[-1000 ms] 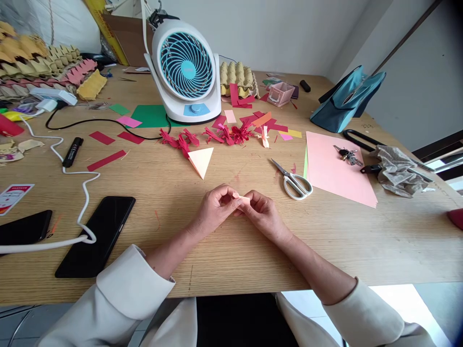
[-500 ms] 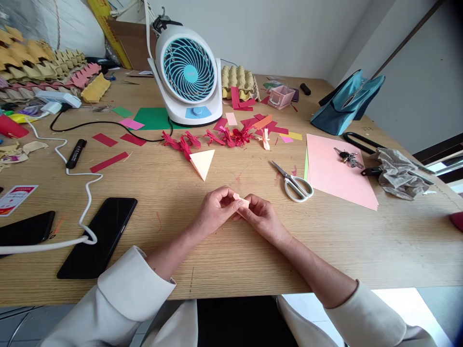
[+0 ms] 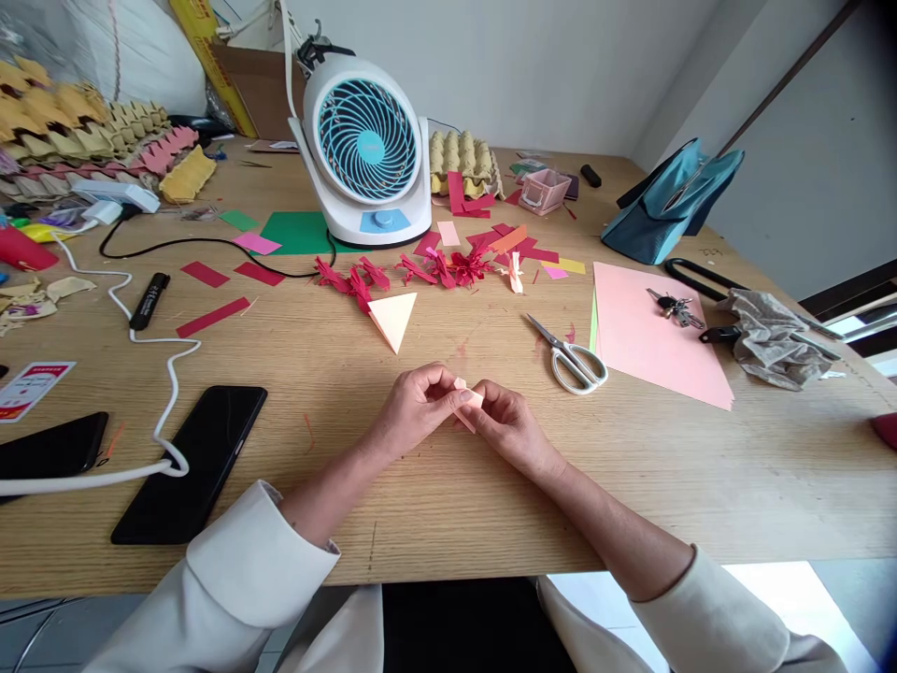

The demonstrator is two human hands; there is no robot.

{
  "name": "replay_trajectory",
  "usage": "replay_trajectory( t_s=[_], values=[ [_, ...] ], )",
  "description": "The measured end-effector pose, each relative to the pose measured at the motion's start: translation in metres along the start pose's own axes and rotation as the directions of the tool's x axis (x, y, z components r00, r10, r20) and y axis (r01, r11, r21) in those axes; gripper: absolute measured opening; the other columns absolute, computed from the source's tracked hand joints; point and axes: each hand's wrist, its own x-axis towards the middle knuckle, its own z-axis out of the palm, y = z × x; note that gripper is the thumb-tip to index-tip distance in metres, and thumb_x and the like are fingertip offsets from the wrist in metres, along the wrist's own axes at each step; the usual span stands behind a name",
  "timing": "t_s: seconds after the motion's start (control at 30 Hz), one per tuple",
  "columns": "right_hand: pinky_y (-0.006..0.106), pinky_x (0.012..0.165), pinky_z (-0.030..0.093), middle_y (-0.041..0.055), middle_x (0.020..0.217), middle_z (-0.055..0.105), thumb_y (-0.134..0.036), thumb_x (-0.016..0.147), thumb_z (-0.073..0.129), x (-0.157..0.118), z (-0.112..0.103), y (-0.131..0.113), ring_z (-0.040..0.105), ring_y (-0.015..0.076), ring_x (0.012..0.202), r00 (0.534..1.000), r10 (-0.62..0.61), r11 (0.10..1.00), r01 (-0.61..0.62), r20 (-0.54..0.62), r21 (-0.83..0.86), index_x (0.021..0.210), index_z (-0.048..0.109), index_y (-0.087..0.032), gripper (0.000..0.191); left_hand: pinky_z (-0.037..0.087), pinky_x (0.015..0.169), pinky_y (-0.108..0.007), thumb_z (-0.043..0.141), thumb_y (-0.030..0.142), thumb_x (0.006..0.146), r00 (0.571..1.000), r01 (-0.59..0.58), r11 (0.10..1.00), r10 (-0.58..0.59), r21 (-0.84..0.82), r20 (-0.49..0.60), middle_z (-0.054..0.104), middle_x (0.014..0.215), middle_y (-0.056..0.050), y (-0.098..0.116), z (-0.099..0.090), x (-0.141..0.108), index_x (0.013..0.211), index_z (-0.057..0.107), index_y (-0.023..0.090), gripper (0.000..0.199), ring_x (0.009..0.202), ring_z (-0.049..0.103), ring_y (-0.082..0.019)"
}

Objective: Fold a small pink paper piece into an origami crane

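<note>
Lit brightly and fairly evenly in cool, diffuse light, palest toward the right, with faint sheen on the desk [image 3: 785, 467], near-white glare on the floor [image 3: 781, 598], soft shadows, wide-angle stretching at the edges, a darkened upper-right corner, and slightly soft fine detail.

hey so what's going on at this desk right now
A person is working a small piece of light pink paper between the fingertips of the left hand and right hand. The scissors lie on the desk, out of both hands. Beyond the hands are a folded paper triangle and a row of crumpled red paper pieces, with a fan behind.
</note>
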Motion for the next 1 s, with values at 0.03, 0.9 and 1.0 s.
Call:
replay_trajectory(
  t_s=[0.03,0.9,1.0],
  values=[
    [0.026,0.058,0.036,-0.0023,0.064,0.052,-0.055,0.083,0.064,-0.0001,0.0001,0.0,0.045,0.011,0.06,1.0,0.004,1.0,-0.004,-0.001,-0.02,0.071,0.049,-0.02,0.04,0.039,0.056,-0.021,0.068,0.036,0.079,1.0,-0.021,0.999,0.021,0.037,-0.007,0.053,0.064,0.003,0.0005,-0.0006,0.0004,0.065,0.054,0.016,0.029,0.06,0.048,-0.009],
    [0.026,0.056,0.031,-0.0034,0.063,0.045,-0.058,0.081,0.064,0.0006,0.0016,-0.0013,0.036,0.0102,0.058,1.0,-0.006,0.998,0.006,0.005,-0.062,0.067,0.047,-0.02,0.043,0.037,0.058,-0.022,0.064,0.033,0.081,0.999,-0.035,0.998,0.036,0.045,-0.019,0.049,0.064,0.003,0.0028,0.0011,-0.0004,0.064,0.051,0.017,0.027,0.061,0.045,-0.01],
    [0.026,0.056,0.032,-0.003,0.064,0.045,-0.053,0.082,0.065,0.0004,0.0015,-0.0011,0.036,0.0101,0.058,1.0,-0.016,0.997,0.017,0.014,-0.069,0.067,0.047,-0.02,0.041,0.033,0.057,-0.023,0.059,0.034,0.085,0.999,-0.039,0.996,0.041,0.083,-0.024,0.043,0.06,0.004,0.0055,-0.0001,-0.0001,0.06,0.048,0.017,0.032,0.058,0.04,-0.01]
  ],
)
